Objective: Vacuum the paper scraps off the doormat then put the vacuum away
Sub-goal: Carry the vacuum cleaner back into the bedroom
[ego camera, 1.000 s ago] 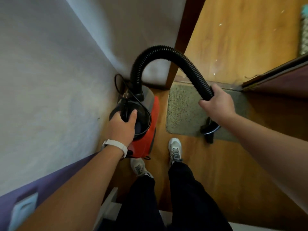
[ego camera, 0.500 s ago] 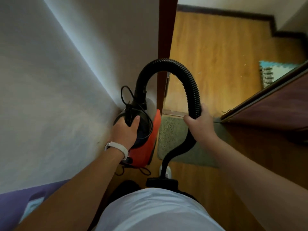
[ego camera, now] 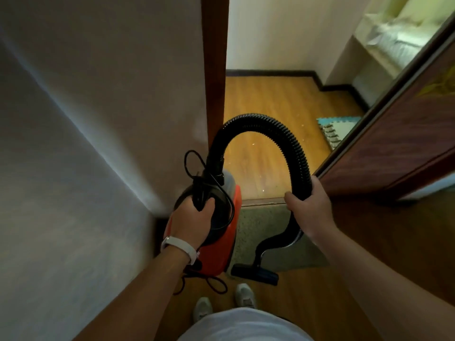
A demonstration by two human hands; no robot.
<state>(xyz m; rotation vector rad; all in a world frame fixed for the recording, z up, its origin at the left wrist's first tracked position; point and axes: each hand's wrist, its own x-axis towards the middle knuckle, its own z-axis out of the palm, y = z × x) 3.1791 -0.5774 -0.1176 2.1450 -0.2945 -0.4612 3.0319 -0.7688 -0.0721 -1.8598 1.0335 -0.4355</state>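
A small red and black vacuum [ego camera: 221, 247] hangs off the floor by the left wall. My left hand [ego camera: 194, 222] grips its black top handle together with a bunched cord. A ribbed black hose [ego camera: 278, 134] arches up from the vacuum and comes down on the right, where my right hand [ego camera: 307, 210] is wrapped around it. Below that hand the wand ends in a black floor nozzle [ego camera: 256, 273] near the front edge of the grey-green doormat [ego camera: 261, 225]. No scraps show on the mat; a few pale specks lie on the wooden floor [ego camera: 258, 148] past the threshold.
A dark wooden door frame [ego camera: 214, 70] stands right behind the hose. An open brown door [ego camera: 398, 143] closes in the right side. A blue and white foam mat [ego camera: 337, 129] lies in the far room. My feet [ego camera: 224, 303] stand just before the doormat. A plain wall [ego camera: 73, 168] runs along the left.
The view has tilted up toward the doorway and far room. The vacuum and hose have come up higher, and the nozzle now hangs at the doormat's front edge.
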